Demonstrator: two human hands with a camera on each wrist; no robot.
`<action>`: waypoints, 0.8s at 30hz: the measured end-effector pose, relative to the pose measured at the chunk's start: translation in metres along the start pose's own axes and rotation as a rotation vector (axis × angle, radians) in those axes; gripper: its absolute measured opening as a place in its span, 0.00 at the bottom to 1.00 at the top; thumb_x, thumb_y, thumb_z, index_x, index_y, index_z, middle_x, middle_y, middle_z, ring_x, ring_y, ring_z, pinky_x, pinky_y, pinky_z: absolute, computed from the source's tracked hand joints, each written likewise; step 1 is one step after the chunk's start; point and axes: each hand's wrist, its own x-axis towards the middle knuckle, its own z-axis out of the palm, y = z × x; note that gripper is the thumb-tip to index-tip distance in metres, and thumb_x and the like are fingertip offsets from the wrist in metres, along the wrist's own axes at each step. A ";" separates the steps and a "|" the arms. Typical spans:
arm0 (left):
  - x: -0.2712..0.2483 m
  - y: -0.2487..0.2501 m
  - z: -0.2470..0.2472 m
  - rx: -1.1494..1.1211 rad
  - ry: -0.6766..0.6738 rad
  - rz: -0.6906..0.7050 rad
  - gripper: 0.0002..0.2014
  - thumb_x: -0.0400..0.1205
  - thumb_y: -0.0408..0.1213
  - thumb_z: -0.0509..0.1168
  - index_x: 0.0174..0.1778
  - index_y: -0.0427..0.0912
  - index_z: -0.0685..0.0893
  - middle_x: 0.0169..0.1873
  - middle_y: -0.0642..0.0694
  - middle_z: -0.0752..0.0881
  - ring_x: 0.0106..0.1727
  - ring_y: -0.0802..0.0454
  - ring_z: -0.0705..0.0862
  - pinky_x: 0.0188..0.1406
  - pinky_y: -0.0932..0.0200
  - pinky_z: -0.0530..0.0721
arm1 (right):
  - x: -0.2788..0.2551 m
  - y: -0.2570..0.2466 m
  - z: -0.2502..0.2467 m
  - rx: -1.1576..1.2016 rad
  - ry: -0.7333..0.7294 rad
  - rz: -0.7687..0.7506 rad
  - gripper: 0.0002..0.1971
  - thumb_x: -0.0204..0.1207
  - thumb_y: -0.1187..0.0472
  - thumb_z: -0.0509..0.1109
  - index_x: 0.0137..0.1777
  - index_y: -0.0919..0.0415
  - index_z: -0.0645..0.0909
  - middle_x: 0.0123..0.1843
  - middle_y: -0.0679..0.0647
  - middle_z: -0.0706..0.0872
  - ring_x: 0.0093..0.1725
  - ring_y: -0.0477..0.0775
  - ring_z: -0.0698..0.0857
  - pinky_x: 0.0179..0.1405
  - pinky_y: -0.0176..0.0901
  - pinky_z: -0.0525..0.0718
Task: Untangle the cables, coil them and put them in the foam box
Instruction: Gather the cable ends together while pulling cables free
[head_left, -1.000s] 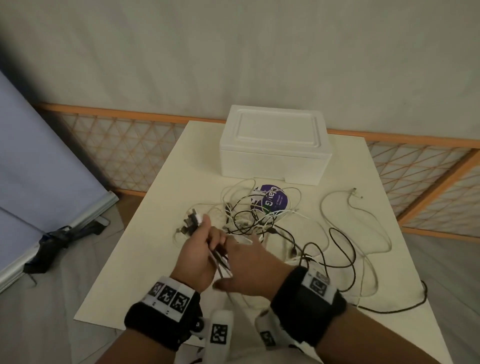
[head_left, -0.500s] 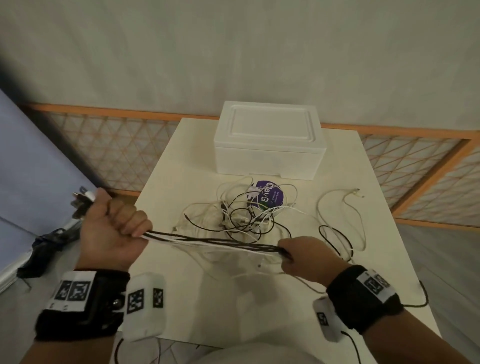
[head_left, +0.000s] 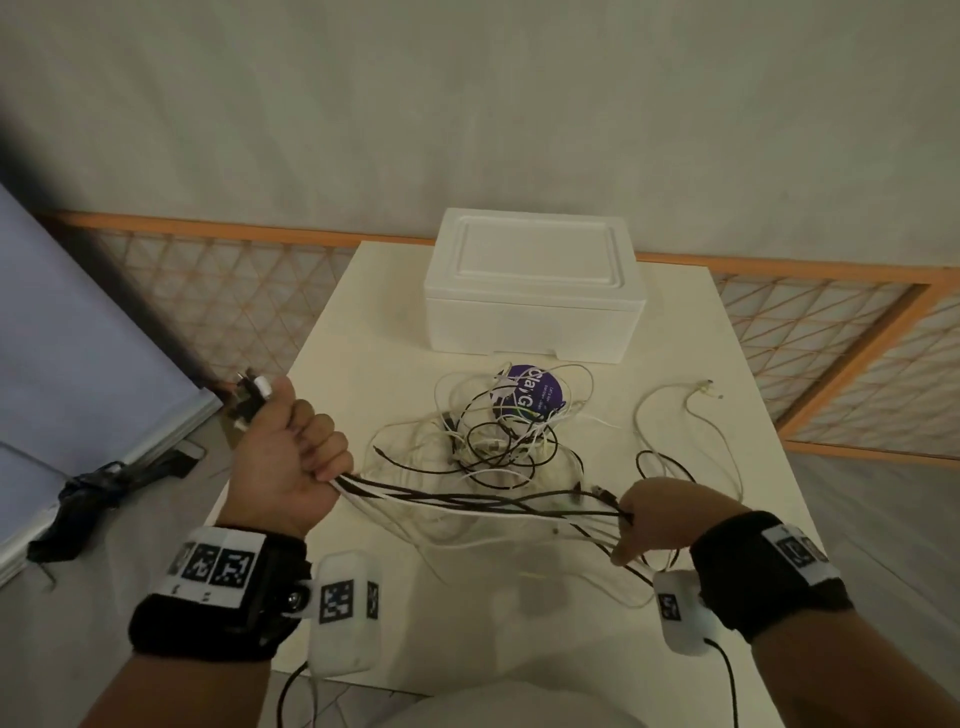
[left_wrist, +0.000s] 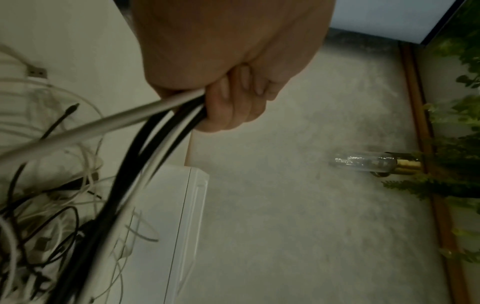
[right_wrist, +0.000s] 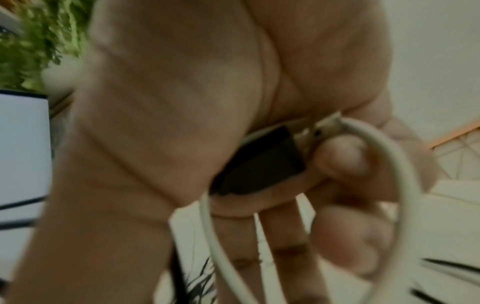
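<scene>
My left hand (head_left: 291, 457) is a fist round a bundle of black and white cables (head_left: 467, 501), raised left of the table, with plugs (head_left: 249, 395) sticking out above the thumb. The bundle runs right to my right hand (head_left: 649, 519), which pinches the strands low over the table's near right. In the left wrist view the left hand (left_wrist: 228, 98) grips the same cables (left_wrist: 155, 127). In the right wrist view the right hand (right_wrist: 298, 164) holds a white cable (right_wrist: 384, 164) and a black plug (right_wrist: 259, 162). A tangle of cables (head_left: 498, 441) lies mid-table. The white foam box (head_left: 535, 291) stands shut at the back.
A purple round tin (head_left: 530, 400) lies under the tangle, in front of the box. Loose white cable loops (head_left: 691, 415) spread to the right on the cream table (head_left: 374, 322). An orange lattice fence (head_left: 234, 280) runs behind; a grey board (head_left: 78, 338) leans at left.
My hands, together over the tangle a second ago, have pulled apart. The left rose and went left with the plug ends; the right slid right along the bundle, drawing it out.
</scene>
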 end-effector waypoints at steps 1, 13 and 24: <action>0.000 0.004 -0.002 0.004 0.002 0.006 0.27 0.81 0.55 0.58 0.17 0.49 0.62 0.14 0.54 0.60 0.16 0.58 0.51 0.12 0.65 0.53 | -0.002 0.003 -0.003 0.034 0.022 -0.008 0.17 0.63 0.39 0.76 0.41 0.52 0.82 0.41 0.49 0.83 0.44 0.50 0.82 0.46 0.44 0.80; 0.005 0.055 -0.042 0.038 0.106 0.106 0.32 0.86 0.56 0.52 0.14 0.47 0.64 0.13 0.54 0.62 0.22 0.58 0.49 0.19 0.64 0.42 | -0.021 0.055 -0.048 0.652 0.608 -0.021 0.09 0.72 0.67 0.75 0.37 0.51 0.83 0.36 0.48 0.85 0.30 0.45 0.80 0.27 0.25 0.75; 0.005 0.034 -0.018 0.204 0.009 -0.010 0.26 0.78 0.52 0.61 0.15 0.49 0.64 0.13 0.54 0.61 0.15 0.58 0.51 0.13 0.66 0.52 | -0.027 0.022 -0.079 1.211 0.887 -0.234 0.14 0.78 0.75 0.64 0.57 0.59 0.82 0.39 0.52 0.84 0.36 0.49 0.86 0.37 0.38 0.88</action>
